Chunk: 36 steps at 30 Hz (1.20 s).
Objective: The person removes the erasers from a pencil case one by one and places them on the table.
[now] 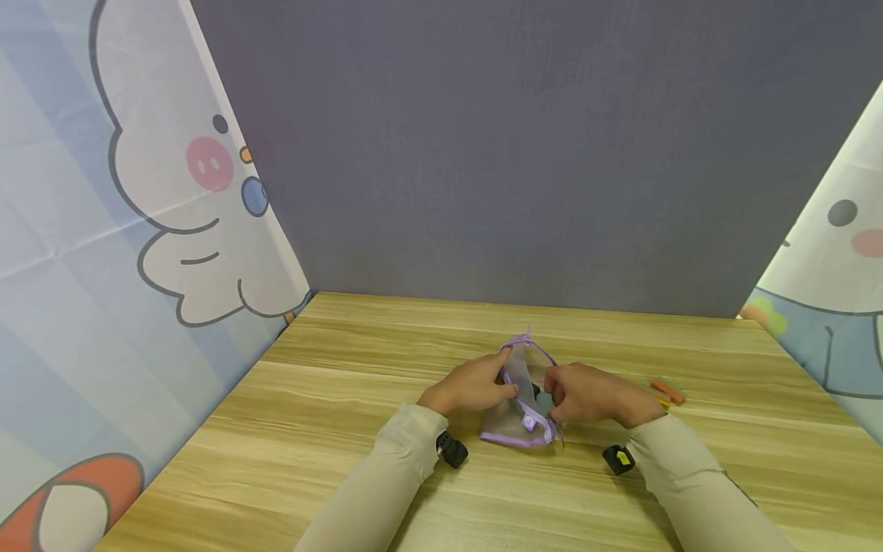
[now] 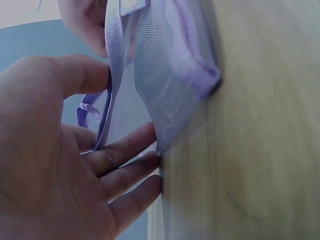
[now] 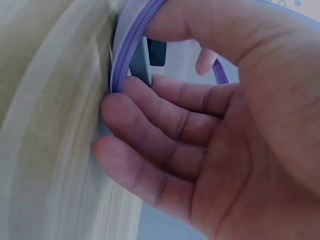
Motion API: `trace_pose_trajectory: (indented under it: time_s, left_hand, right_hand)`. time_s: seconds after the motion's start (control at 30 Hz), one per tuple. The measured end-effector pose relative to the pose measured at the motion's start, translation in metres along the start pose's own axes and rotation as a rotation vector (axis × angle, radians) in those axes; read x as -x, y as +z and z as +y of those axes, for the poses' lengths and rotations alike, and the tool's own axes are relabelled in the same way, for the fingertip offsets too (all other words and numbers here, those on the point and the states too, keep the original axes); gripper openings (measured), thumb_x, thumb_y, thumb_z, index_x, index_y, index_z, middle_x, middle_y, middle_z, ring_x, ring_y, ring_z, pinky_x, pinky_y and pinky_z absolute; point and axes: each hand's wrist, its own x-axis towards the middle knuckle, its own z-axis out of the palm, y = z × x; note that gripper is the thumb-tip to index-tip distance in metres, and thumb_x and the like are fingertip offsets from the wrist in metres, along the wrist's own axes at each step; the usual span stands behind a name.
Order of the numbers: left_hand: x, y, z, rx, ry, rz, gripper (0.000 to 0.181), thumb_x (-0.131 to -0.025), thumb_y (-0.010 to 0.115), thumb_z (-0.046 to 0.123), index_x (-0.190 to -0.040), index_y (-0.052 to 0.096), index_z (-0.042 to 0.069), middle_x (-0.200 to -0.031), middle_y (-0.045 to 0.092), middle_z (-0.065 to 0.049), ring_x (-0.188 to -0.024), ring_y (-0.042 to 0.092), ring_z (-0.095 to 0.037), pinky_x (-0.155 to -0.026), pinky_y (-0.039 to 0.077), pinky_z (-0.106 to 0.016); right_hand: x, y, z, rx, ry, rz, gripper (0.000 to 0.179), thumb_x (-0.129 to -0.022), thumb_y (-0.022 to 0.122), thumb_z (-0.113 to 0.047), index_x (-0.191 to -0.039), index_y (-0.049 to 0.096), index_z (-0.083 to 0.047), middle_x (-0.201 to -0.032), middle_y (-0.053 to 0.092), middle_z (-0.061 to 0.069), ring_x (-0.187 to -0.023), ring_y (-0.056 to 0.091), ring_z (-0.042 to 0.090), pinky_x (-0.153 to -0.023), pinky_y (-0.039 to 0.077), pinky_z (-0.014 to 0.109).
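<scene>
A see-through mesh zip pouch [image 1: 507, 425] with purple edging lies on the table, its mouth spread apart. My left hand [image 1: 476, 383] holds the left side of the mouth; in the left wrist view the thumb [image 2: 87, 75] meets the purple band [image 2: 116, 55], and the other fingers spread along the mesh. On the opposite side my right hand [image 1: 586, 392] grips the zipper edge [image 3: 131, 55], with the thumb over it and fingertips near its lower end. Inside are a grey-green piece [image 3: 141, 62] and a dark piece [image 3: 157, 51], both partly hidden.
An orange bar [image 1: 668, 391] and a yellow piece [image 1: 658, 396] lie on the wooden table [image 1: 331, 429] beyond the right wrist. A grey panel [image 1: 517, 153] stands along the back. Printed cartoon cloths [image 1: 62, 192] hang at both sides.
</scene>
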Motion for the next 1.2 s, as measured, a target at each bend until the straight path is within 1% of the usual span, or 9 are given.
trace_pose_trajectory:
  time_s: [0.2,0.37,0.53,0.7,0.93,1.2]
  left_hand:
    - [0.0,0.0,-0.001,0.001,0.008,0.002,0.08,-0.097,0.057,0.045,-0.162,0.021,0.014,-0.157,0.04,-0.003,-0.139,0.042,-0.017,-0.111,0.037,-0.037]
    - [0.0,0.001,-0.001,-0.008,0.011,0.001,0.081,-0.097,0.056,0.047,-0.162,0.021,0.014,-0.156,0.041,-0.002,-0.137,0.044,-0.016,-0.109,0.039,-0.036]
    - [0.0,0.001,0.001,-0.012,0.011,-0.001,0.081,-0.097,0.056,0.046,-0.162,0.021,0.014,-0.157,0.04,-0.003,-0.138,0.042,-0.016,-0.11,0.037,-0.036]
    - [0.001,0.0,0.002,-0.01,0.002,-0.01,0.08,-0.098,0.056,0.045,-0.162,0.019,0.014,-0.16,0.035,-0.003,-0.142,0.037,-0.017,-0.113,0.034,-0.036]
    - [0.002,0.0,0.002,-0.01,-0.004,-0.01,0.081,-0.098,0.056,0.045,-0.162,0.018,0.013,-0.16,0.033,-0.003,-0.143,0.035,-0.018,-0.114,0.032,-0.036]
    - [0.002,0.0,0.003,0.001,-0.011,-0.013,0.081,-0.099,0.055,0.045,-0.162,0.017,0.014,-0.161,0.032,-0.003,-0.143,0.035,-0.018,-0.114,0.032,-0.036]
  right_hand:
    - [0.0,0.0,0.001,0.002,-0.017,0.004,0.03,-0.075,0.08,-0.021,-0.094,0.062,-0.007,-0.074,0.062,-0.011,-0.07,0.057,0.003,-0.065,0.05,0.028]
    - [0.001,-0.001,0.001,-0.013,0.003,-0.004,0.031,-0.077,0.079,-0.023,-0.097,0.063,-0.007,-0.076,0.061,-0.011,-0.07,0.057,0.004,-0.066,0.05,0.028]
    - [0.002,-0.003,0.001,-0.014,-0.008,0.002,0.032,-0.077,0.078,-0.025,-0.097,0.063,-0.006,-0.076,0.061,-0.01,-0.07,0.056,0.005,-0.066,0.049,0.029]
    - [0.003,-0.005,0.0,-0.005,-0.01,0.01,0.033,-0.076,0.079,-0.027,-0.095,0.063,-0.006,-0.075,0.061,-0.011,-0.069,0.056,0.004,-0.065,0.049,0.028]
    - [0.004,-0.006,0.0,-0.002,0.015,0.004,0.034,-0.077,0.079,-0.031,-0.096,0.063,-0.008,-0.076,0.061,-0.011,-0.069,0.056,0.005,-0.065,0.049,0.028]
    - [0.007,-0.01,0.0,-0.017,0.031,0.019,0.031,-0.082,0.079,-0.032,-0.096,0.063,-0.01,-0.077,0.061,-0.009,-0.068,0.056,0.006,-0.064,0.048,0.028]
